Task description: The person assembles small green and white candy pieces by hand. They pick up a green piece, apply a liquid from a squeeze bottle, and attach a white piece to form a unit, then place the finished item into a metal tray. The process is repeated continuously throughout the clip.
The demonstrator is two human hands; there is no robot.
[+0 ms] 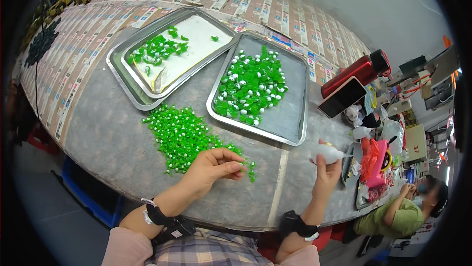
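My left hand [216, 170] is closed in a pinch at the right end of a loose pile of small green pieces with white dots [182, 138]. A little green piece [244, 164] shows at its fingertips, partly hidden by them. In my right hand [324, 175] is a white squeeze bottle [326, 154], lying on its side with the thin nozzle pointing right. Beyond the pile, a metal tray [301, 118] carries many green pieces with white, eye-like balls. Similar pieces lie on white paper in another metal tray [130, 96] at the far left.
Along the right side stand a red bottle [346, 77], a propped phone [342, 97], a pink container [377, 165] and a small grey tray [350, 172]. A person in a green top [393, 217] sits at the far right. Grey sheeting [98, 133] covers the table.
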